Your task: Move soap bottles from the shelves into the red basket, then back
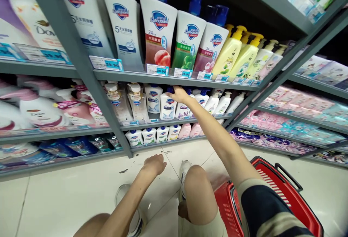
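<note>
On the middle shelf, my right hand (pixel 179 94) reaches in with its fingers around the blue pump top of a white Safeguard pump bottle (pixel 168 107). The bottle stands upright in its row. Right beside it is a Safeguard bottle with a purple flower label (pixel 182 110), partly behind my hand and forearm. To the left stand a blue-grey Safeguard bottle (pixel 153 101) and clear bottles with pale caps (pixel 138 102). My left hand (pixel 154 165) hangs over the floor, fingers curled in, with nothing visible in it.
Large pump bottles (pixel 159 30) line the shelf above, whose edge (pixel 176 79) juts over my right hand. Small bottles (pixel 162 135) fill the bottom shelf. A red shopping basket (pixel 228 204) stands on the floor at my right. A grey upright post (pixel 100 99) divides the shelves at left.
</note>
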Demonstrator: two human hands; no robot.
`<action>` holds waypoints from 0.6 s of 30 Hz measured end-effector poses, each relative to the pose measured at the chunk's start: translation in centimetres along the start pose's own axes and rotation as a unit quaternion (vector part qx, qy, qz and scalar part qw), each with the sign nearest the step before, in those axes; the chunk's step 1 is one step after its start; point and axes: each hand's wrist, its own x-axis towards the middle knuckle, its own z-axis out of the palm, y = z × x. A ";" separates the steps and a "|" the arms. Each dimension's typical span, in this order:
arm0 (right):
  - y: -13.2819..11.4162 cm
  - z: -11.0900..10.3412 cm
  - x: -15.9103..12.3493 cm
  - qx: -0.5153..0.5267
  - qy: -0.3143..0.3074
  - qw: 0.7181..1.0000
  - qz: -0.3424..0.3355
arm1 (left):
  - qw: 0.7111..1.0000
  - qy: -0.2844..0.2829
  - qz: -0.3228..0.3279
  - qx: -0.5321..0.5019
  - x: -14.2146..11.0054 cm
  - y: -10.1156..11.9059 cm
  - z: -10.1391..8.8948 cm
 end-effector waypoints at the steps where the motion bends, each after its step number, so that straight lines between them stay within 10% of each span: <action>1: 0.0 0.0 0.0 -0.005 -0.001 1.000 0.003 | 1.000 0.000 0.001 0.002 0.0 0.0 0.0; 18: 0.4 0.5 0.1 0.009 -0.009 1.000 0.011 | 1.000 -0.010 -0.002 0.006 0.5 0.1 0.4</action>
